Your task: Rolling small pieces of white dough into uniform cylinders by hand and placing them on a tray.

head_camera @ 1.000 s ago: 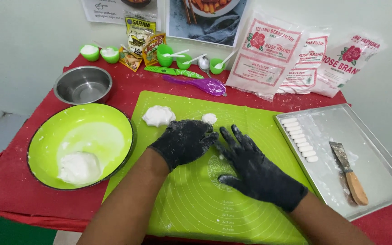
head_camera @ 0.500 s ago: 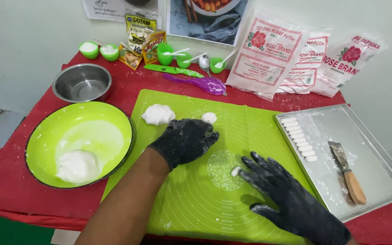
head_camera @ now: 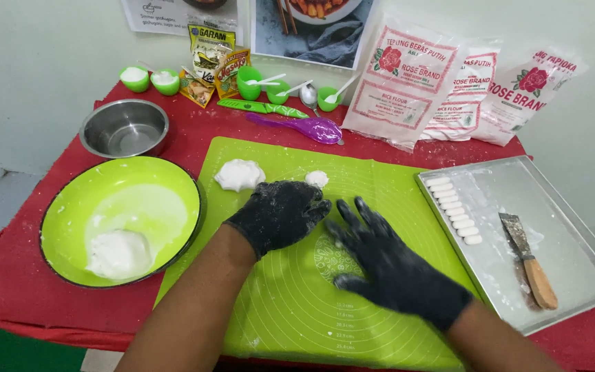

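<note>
Left hand (head_camera: 280, 212), black glove: curled, grip clenched, contents hidden, on green mat (head_camera: 277, 303). Right hand (head_camera: 390, 265): flat, grip released, fingers spread on mat. Dough lumps (head_camera: 239, 173) just beyond. Tray (head_camera: 580, 255) with dough sticks (head_camera: 456, 212) on right.

The right hand (head_camera: 387, 265) is smearing with motion blur, so its fingertips are not reading sharply. It is covering part of the green mat (head_camera: 277, 303), hiding whatever lies beneath the palm. The left hand (head_camera: 278, 213) is curling shut, concealing anything inside. Beyond the mat, the posters (head_camera: 311, 17) are being cut off by the top edge.
</note>
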